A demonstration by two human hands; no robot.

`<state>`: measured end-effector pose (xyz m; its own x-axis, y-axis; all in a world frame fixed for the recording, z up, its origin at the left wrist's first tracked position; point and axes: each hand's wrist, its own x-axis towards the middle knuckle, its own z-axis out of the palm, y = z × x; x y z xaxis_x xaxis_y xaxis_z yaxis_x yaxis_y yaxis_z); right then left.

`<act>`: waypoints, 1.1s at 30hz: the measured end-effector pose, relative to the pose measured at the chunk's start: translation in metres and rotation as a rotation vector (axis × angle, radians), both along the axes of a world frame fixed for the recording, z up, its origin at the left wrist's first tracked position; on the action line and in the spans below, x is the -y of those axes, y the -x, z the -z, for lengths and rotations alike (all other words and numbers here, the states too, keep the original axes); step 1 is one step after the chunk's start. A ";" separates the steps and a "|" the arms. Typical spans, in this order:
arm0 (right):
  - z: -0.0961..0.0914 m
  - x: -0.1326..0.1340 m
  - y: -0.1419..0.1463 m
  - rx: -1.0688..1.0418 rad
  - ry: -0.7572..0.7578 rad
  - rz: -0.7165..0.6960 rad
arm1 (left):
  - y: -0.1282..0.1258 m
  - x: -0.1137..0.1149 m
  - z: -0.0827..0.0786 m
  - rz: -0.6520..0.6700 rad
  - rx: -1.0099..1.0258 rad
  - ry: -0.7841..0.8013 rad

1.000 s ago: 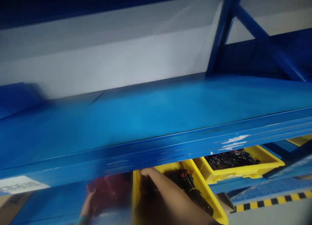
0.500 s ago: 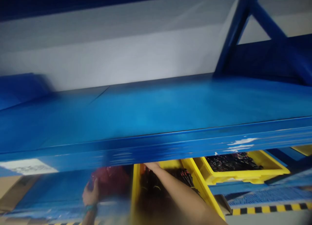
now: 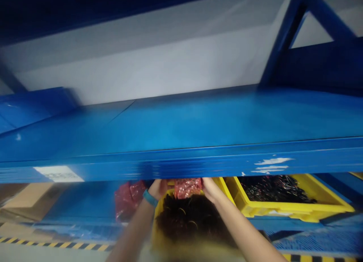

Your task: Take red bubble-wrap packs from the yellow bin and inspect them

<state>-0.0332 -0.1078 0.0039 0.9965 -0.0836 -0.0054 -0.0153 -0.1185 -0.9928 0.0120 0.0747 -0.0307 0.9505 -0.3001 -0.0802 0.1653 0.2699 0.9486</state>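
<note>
A pink bubble-wrap bag (image 3: 187,188) is between my hands, over the far part of a yellow bin (image 3: 228,194). My right hand (image 3: 209,187) grips the bag's right side, its fingers partly covered by the shelf edge. My left hand (image 3: 159,189), with a teal band at the wrist, is at the bin's left side near the bag; its fingertips are hidden and blurred. Dark bundled cables (image 3: 193,216) fill the bin below. Left of my left wrist, another reddish bubble-wrap bag (image 3: 129,199) lies on the lower shelf.
A blue shelf beam (image 3: 181,165) crosses just above my hands, under a broad blue shelf board (image 3: 181,125). To the right stands a second yellow bin (image 3: 283,209) with dark cables. Cardboard boxes (image 3: 28,201) are at the lower left. A blue upright (image 3: 279,46) rises at the right.
My left hand has moved right, from the reddish bag on the lower shelf to the yellow bin. A pink bubble-wrap bag now shows between both hands. The view has shifted slightly left.
</note>
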 end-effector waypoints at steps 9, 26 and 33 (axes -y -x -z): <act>-0.017 0.066 0.121 0.291 0.351 0.142 | 0.083 0.078 -0.037 0.407 -0.554 0.671; -0.030 0.073 0.178 0.822 1.172 0.271 | 0.122 0.111 -0.039 0.717 -0.626 0.737; -0.040 0.077 0.171 0.888 1.200 0.286 | 0.125 0.116 -0.046 0.722 -0.581 0.733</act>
